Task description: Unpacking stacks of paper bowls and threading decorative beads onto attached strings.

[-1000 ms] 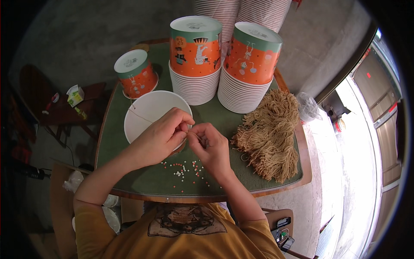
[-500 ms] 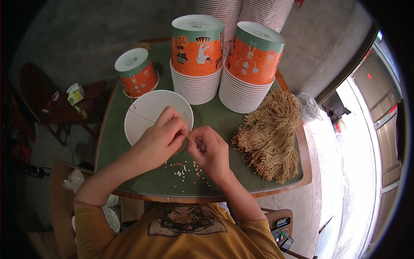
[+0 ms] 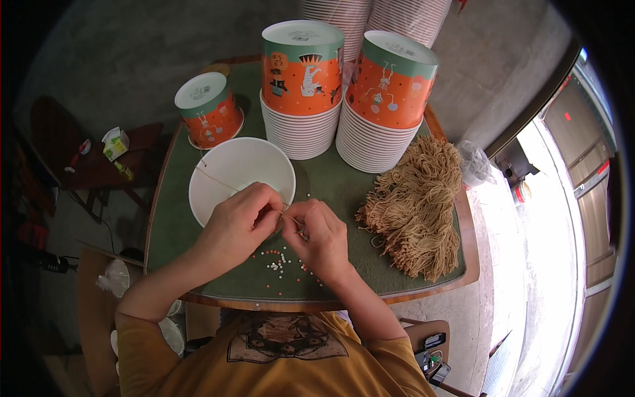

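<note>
My left hand (image 3: 248,215) and my right hand (image 3: 319,235) meet fingertip to fingertip over the near rim of a white paper tub (image 3: 218,155). Both pinch a thin tan cord (image 3: 217,180), which runs from my left fingers across the tub's mouth to its far left rim, near a small dark hole. The cord's part between the fingertips is mostly hidden. Small white and orange beads (image 3: 278,261) lie scattered on the green tabletop just below my hands. A big bundle of tan cords (image 3: 417,205) lies right of my right hand.
Two tall stacks of upturned orange and green tubs (image 3: 303,79) (image 3: 390,86) stand at the back. A smaller upturned tub (image 3: 210,119) sits at the far left. A clear plastic bag (image 3: 474,164) is beyond the cord bundle. The table's wooden edge (image 3: 311,306) is close to my body.
Both hands have shifted slightly left and nearer to me, still pinching the cord together. The tub with the cord has moved very slightly left.
</note>
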